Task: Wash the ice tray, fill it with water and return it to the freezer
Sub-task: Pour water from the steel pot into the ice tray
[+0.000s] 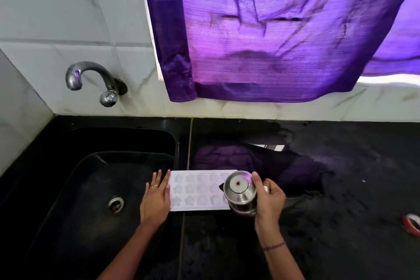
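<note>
We see no brand, label or readable writing on any thing here.

The white ice tray (200, 190) lies flat on the black counter (341, 177), just right of the black sink (91, 177), with its long side running left to right. Its star-shaped cells face up; we cannot tell if there is water in them. Our left hand (155, 198) rests at the left short edge of the tray, fingers straight and close together, touching this edge and holding nothing. Our right hand (268, 198) has its fingers closed around a steel jug (239, 190), which hangs over the right end of the tray and hides that edge.

The near edge of the tray is free, and the counter in front of it is bare and dark. To the right there is wide open counter, until a red-rimmed object (412, 224) at the frame edge. On the far side, the counter looks wet below a purple curtain (272, 29). The steel tap (91, 79) stands on the tiled wall above the far left of the sink.
</note>
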